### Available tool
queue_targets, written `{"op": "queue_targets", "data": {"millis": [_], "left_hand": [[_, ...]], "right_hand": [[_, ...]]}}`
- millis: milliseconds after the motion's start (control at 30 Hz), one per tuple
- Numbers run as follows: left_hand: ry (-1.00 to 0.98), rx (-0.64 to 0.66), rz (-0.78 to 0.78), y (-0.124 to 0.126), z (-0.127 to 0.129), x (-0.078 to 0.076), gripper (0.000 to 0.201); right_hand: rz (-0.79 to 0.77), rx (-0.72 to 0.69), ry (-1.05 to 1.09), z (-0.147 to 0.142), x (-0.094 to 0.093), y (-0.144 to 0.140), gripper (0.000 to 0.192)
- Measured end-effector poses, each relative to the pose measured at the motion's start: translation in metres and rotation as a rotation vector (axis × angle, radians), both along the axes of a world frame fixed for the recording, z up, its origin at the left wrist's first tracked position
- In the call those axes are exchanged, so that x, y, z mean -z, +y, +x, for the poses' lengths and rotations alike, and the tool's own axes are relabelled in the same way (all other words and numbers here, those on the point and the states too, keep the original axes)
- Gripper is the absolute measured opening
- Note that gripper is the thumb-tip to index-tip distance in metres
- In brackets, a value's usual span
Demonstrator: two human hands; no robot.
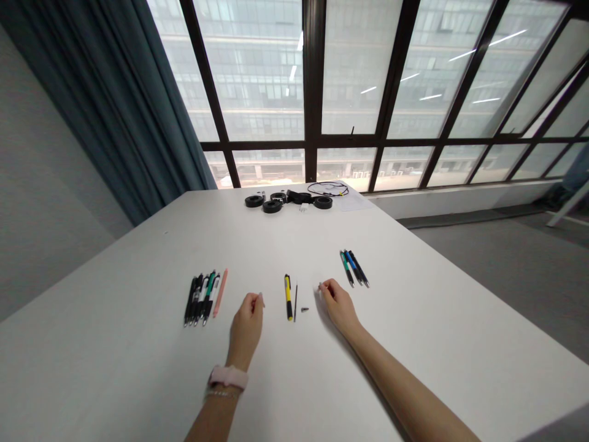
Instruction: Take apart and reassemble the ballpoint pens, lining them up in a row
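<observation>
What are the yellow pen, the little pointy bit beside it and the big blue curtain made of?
The yellow-and-black pen looks like smooth plastic, with bold, even colours. The small pointed tip may be metal or plastic: it looks greyish, but it's too small to tell. The blue curtain seems to be matte cloth, because it hangs in soft folds.

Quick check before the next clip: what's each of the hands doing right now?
Left hand: loosely closed, no held object visible.
Right hand: closed in a pinch; anything tiny inside can't be told.
</observation>
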State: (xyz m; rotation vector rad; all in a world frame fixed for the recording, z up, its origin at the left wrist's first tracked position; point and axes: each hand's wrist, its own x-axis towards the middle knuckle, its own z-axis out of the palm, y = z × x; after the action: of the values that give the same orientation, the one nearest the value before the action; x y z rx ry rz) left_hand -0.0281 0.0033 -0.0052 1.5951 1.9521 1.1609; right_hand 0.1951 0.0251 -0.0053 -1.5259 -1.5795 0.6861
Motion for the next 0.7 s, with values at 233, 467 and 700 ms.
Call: {"op": "queue_targets", "data": {"millis": [233, 467, 700], "left_hand": [[0.103, 0.066, -0.028, 0.001, 0.002, -0.001, 0.03], [0.247, 0.132, 0.044, -0.001, 0.009, -0.003, 0.028], [0.457, 0.399, 0.086, -0.005, 0.021, -0.009, 0.034]], "right_hand": [[0.025, -0.009, -0.111, -0.002, 0.0, -0.001, 0.025], [0.152, -0.052, -0.209, -0.004, -0.002, -0.004, 0.019], [0.302, -0.211, -0.389, -0.013, -0.007, -0.012, 0.027]]}}
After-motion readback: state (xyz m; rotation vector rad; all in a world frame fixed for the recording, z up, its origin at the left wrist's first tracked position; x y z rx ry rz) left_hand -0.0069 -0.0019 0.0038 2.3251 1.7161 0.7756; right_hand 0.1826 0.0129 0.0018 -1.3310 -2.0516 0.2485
